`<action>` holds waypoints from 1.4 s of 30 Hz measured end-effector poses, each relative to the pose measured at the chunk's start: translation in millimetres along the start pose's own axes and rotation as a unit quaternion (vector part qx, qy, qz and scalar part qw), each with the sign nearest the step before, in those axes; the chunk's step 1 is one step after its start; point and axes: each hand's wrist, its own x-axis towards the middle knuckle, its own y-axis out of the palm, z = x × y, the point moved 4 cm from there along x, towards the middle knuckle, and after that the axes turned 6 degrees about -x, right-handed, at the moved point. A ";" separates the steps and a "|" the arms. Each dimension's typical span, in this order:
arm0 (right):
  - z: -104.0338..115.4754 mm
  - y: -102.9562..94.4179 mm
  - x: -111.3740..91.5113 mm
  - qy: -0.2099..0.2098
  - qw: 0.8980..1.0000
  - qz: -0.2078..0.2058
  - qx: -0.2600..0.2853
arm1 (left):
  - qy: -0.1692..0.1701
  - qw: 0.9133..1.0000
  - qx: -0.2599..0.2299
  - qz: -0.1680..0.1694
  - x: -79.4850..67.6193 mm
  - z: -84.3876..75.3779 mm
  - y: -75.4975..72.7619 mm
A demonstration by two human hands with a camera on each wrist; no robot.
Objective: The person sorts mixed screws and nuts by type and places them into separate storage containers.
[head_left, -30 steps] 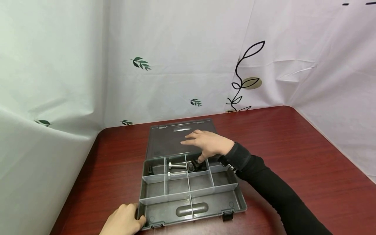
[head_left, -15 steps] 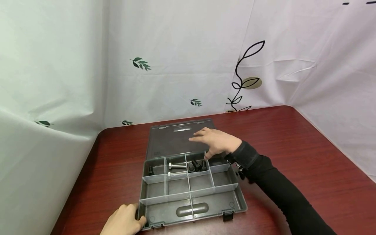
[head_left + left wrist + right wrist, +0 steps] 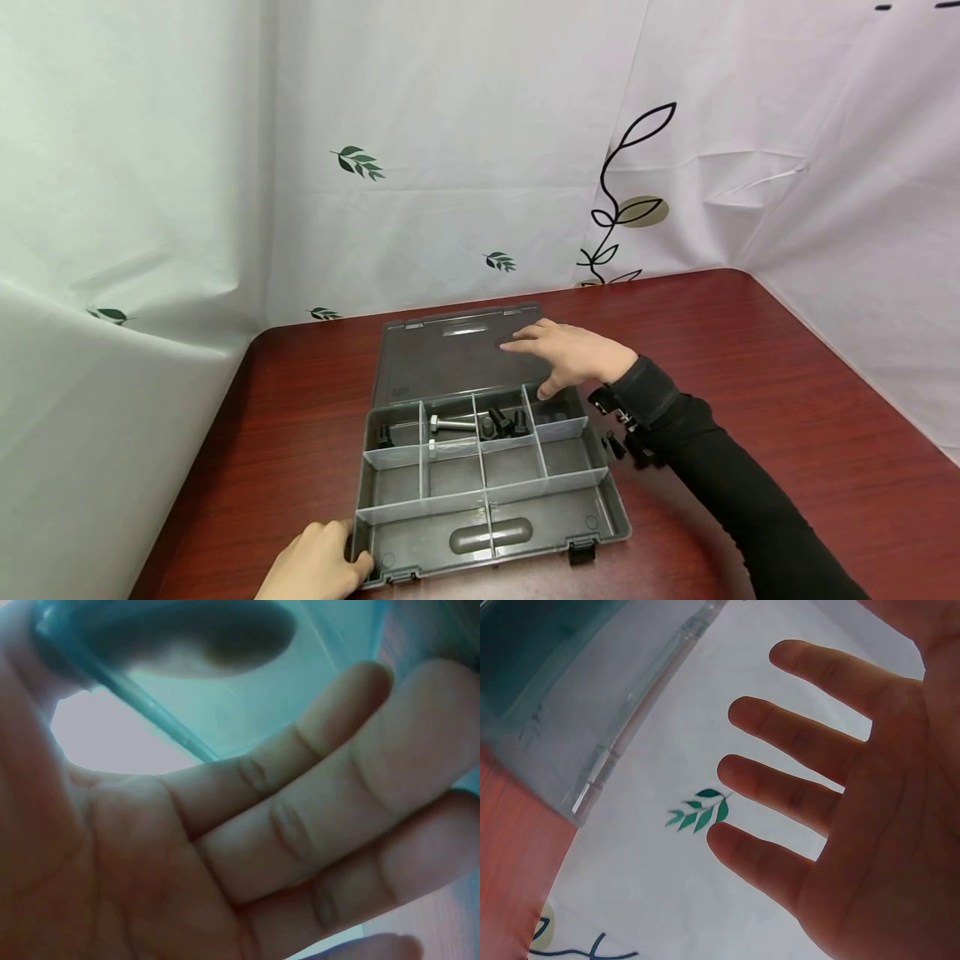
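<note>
Head view: an organizer box [image 3: 551, 510] was held at its near left corner.
By the left hand [image 3: 313, 562], the corner was gripped between thumb and fingers; rightward, a silver bolt [image 3: 454, 423], then black bolts [image 3: 500, 422], were contained in far compartments. Over the far right one, the right hand [image 3: 577, 358] was spread wide, nothing held; fingertips seemed best lifted clear of dividers [image 3: 453, 501].

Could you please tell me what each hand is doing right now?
Left hand: holding the box by its near-left corner.
Right hand: open, holding nothing.
</note>
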 end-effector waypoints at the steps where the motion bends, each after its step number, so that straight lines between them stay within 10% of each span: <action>1: -2.1 -0.1 -1.4 0.003 1.000 -0.001 0.002 | 0.000 1.000 0.000 0.000 0.0 0.0 0.0; 42: -71.2 40.3 -70.2 0.129 0.986 0.075 0.068 | 0.006 1.000 0.005 -0.006 -0.5 0.4 -0.8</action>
